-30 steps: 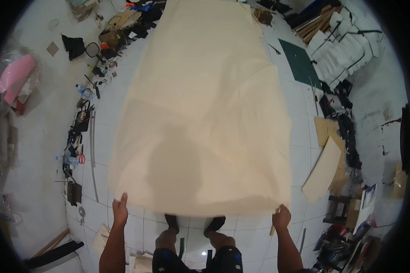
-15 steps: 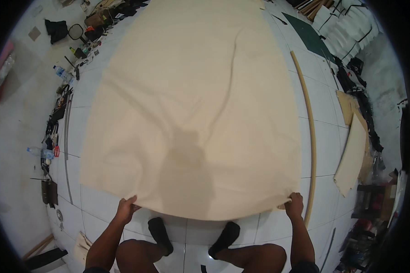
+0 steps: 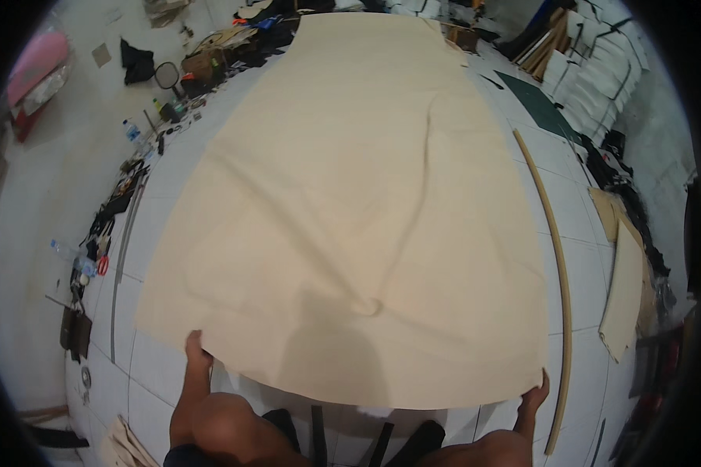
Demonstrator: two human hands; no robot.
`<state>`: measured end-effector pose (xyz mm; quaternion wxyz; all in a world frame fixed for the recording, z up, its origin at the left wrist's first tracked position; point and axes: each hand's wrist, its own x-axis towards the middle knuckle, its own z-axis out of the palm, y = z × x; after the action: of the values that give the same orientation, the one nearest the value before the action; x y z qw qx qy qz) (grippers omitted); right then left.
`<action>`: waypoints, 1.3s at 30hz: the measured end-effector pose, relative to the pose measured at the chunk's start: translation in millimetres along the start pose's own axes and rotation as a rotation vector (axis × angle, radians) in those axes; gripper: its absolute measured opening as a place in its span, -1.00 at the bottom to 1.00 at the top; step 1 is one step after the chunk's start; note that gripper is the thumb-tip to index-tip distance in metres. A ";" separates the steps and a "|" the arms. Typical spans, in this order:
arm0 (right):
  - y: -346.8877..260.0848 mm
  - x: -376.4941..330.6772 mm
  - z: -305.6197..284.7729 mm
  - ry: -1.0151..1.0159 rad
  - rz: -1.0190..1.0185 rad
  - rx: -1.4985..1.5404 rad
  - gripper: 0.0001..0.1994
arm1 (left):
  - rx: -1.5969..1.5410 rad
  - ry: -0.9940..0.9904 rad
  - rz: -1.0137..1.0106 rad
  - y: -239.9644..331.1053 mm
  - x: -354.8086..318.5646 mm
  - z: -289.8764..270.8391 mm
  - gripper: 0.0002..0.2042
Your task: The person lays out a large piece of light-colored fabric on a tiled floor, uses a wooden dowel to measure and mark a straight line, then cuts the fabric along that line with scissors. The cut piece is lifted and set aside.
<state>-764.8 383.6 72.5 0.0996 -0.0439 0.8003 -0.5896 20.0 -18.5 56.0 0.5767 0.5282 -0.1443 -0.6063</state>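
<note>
Even, bright light fills the room, and my own soft shadow falls across the near edge of the cream sheet (image 3: 358,233) in front of me. The view bends hard toward a black rim, where floor clutter smears into blur.

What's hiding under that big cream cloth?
White floor tiles show around the cream cloth, so it lies on the floor. Whatever else sits beneath is covered. The left hand and right hand grip its near edge.

Cream sheet (image 3: 350,202) lowered flatter onto floor (person crouching), hands spread wider
</note>
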 end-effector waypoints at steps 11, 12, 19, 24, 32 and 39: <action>-452.9 234.3 99.7 0.322 -1.004 -0.992 -0.61 | 0.185 -0.118 0.527 329.4 164.2 245.9 -0.69; -481.2 221.2 115.2 0.382 -0.869 -0.913 -0.57 | 0.196 -0.144 0.615 392.4 154.6 270.4 -0.69; -488.4 169.2 0.1 0.611 -1.264 -0.736 -0.45 | 0.326 -0.827 0.808 615.2 46.7 243.6 -0.69; -261.2 90.0 -19.1 0.297 -1.094 -0.994 -0.60 | 0.121 -0.189 0.649 297.0 56.8 99.4 -0.65; -100.7 37.9 7.8 -0.083 -0.809 -1.093 -0.73 | 0.213 -0.019 0.379 93.7 53.2 17.5 -0.64; -44.5 11.0 20.5 -0.351 -0.819 -1.029 -0.76 | 0.248 0.332 0.529 51.7 52.7 -24.5 -0.44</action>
<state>-773.3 349.0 107.9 -0.0366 -0.4801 0.8697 -0.1081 79.7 -68.0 61.8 0.6611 0.6300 -0.2533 -0.3193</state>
